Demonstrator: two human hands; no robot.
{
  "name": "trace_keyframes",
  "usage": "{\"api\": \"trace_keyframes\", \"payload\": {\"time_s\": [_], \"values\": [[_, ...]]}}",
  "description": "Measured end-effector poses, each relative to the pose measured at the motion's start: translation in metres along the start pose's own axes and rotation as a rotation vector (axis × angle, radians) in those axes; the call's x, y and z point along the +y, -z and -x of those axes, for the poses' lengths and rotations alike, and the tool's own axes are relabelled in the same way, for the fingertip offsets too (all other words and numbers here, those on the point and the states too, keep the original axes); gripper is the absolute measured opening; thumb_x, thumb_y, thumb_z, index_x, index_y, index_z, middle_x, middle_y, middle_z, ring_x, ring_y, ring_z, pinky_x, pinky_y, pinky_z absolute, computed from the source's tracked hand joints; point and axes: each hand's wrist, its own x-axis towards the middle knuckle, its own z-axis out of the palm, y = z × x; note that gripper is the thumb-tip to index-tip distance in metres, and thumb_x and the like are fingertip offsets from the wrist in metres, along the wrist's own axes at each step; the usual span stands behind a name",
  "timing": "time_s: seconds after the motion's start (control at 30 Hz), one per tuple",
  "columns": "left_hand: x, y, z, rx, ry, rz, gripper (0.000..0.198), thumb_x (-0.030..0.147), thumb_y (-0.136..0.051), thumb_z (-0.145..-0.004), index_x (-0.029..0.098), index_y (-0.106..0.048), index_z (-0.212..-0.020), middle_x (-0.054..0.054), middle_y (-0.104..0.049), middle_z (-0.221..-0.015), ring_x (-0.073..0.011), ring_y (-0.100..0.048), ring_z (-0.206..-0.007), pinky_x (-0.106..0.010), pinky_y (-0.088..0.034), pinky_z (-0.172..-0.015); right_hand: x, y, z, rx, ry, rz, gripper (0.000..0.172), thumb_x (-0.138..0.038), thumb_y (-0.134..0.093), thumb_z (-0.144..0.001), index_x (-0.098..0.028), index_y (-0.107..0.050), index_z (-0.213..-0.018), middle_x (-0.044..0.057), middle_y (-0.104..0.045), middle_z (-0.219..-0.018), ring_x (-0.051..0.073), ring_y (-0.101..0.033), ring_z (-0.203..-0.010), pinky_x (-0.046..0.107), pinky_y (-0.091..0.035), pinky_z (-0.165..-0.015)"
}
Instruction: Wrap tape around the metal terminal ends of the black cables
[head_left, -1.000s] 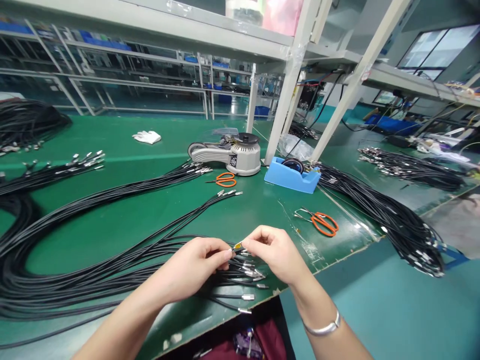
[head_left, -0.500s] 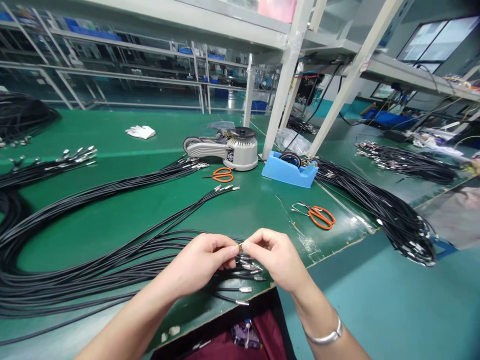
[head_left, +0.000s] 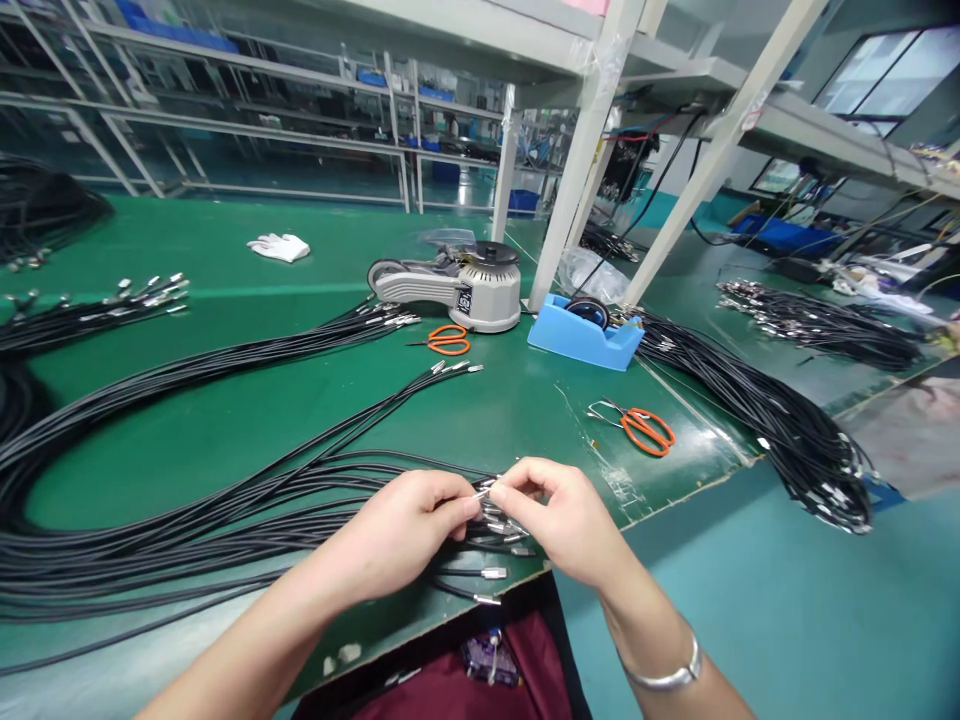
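My left hand (head_left: 420, 520) is closed in a pinch over the near bundle of black cables (head_left: 330, 478). From its fingertips a small silver metal cable end (head_left: 481, 494) points to the right. My right hand (head_left: 559, 515) meets it there, thumb and forefinger pinched at the tip of that piece. Whatever lies inside the right fingers is too small and covered to make out. Several silver connectors (head_left: 493, 573) of the bundle stick out below and behind both hands, close to the table's front edge.
Orange-handled scissors (head_left: 646, 432) lie to the right, a second orange pair (head_left: 448, 340) farther back. Behind stand a grey tape dispenser machine (head_left: 484, 290) and a blue tape holder (head_left: 585, 335). A white glove (head_left: 279, 247) lies at the back; another cable bundle (head_left: 750, 400) hangs over the right edge.
Both hands stay together in nearly the same place. Between the fingertips a silver piece now shows where a yellowish bit showed before. The camera has tilted slightly downward.
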Motion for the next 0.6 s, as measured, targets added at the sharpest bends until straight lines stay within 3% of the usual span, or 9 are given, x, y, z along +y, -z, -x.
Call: {"api": "trace_keyframes", "payload": {"time_s": [0.43,0.53,0.6], "values": [[0.002,-0.010,-0.005,0.050,-0.012,-0.116,0.031,0.035,-0.043,-0.084,0.018,-0.061,-0.065,0.001,-0.059,-0.063,-0.0152,-0.052,-0.062,-0.024,-0.033,-0.057,0.005,-0.005,-0.001,-0.023,-0.017,0.010,0.015,-0.027,-0.061,-0.078,-0.018,-0.065,-0.066,0.001,-0.064,-0.067,0.015,-0.056,-0.063,0.025,-0.043,-0.060],[0.005,-0.004,-0.001,0.033,-0.081,-0.107,0.034,0.037,-0.041,-0.087,0.020,-0.066,-0.071,0.000,-0.064,-0.068,-0.0156,-0.055,-0.065,-0.024,-0.037,-0.060,0.004,0.001,0.000,-0.074,-0.051,-0.011,0.015,-0.028,-0.059,-0.079,-0.018,-0.064,-0.069,0.001,-0.064,-0.068,0.015,-0.057,-0.066,0.025,-0.044,-0.061],[0.004,0.007,-0.001,0.083,-0.132,-0.109,0.033,0.040,-0.041,-0.088,0.023,-0.068,-0.082,0.000,-0.069,-0.080,-0.0171,-0.059,-0.074,-0.024,-0.041,-0.068,0.003,0.013,0.003,-0.105,-0.018,0.084,0.013,-0.026,-0.059,-0.079,-0.020,-0.065,-0.069,0.000,-0.065,-0.070,0.016,-0.057,-0.068,0.025,-0.043,-0.063]]}}
